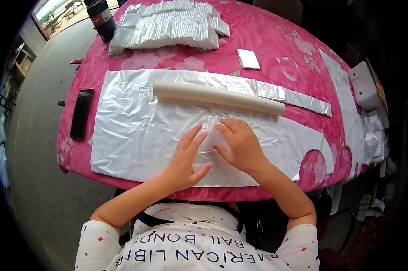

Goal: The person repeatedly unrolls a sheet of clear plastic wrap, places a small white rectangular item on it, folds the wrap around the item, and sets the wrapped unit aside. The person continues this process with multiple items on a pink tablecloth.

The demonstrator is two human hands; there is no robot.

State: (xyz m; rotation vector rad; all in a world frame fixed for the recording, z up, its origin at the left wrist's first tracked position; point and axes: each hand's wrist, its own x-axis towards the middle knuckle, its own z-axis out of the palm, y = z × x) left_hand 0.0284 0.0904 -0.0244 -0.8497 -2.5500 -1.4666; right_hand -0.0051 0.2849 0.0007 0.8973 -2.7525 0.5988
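Note:
A large white plastic carrier bag [132, 135] with cut-out handles lies spread flat on the table, its handle end to the right. On its middle sits a small folded square of white plastic [214, 134]. My right hand [240, 147] rests over the square's right side, thumb and fingertips apart and touching it. To the square's left, my left hand [183, 158] is open, fingers spread and thumb stretched out toward the right. Just beyond my hands, a pale cardboard tube [217, 98] lies slantwise across the bag.
A pink floral cloth [276, 49] covers the table. Stacks of folded white bags [172, 29] stand at the far left beside a dark jar [100, 20]. A phone [82, 113] lies at left, a single folded packet [248, 59] beyond the tube. More flat bags [344, 104] hang over the right edge.

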